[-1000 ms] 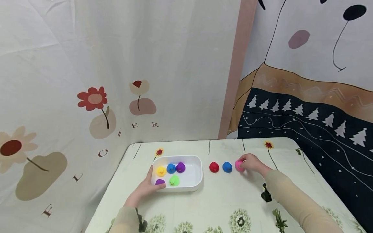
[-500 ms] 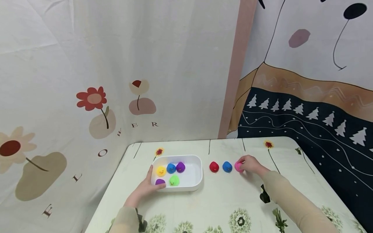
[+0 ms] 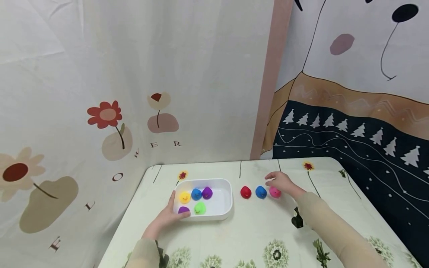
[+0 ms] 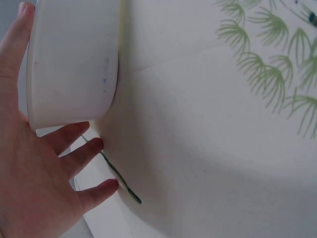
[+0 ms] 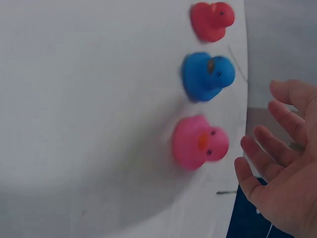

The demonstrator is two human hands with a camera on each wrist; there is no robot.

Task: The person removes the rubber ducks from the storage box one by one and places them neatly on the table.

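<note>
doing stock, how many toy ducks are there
8. In the tray: yellow duck, blue duck, green duck, purple duck, second purple duck. On the table: red duck, second blue duck, pink duck. The tray wall may hide more.

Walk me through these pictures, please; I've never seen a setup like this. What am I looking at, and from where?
There is no machine here, just a person's two bare hands. The wide picture comes from a camera on the head, looking forward and down. The two close-ups come from cameras on the left and right wrists.

On the patterned table is a white tray holding five small toy ducks: yellow duck, green duck, one blue duck and two purple, one at the back and one in front. Right of the tray, a red duck, a second blue duck and a pink duck stand in a row.

The left hand grips the tray's near left corner. The right hand holds nothing; it is near the pink duck.
</note>
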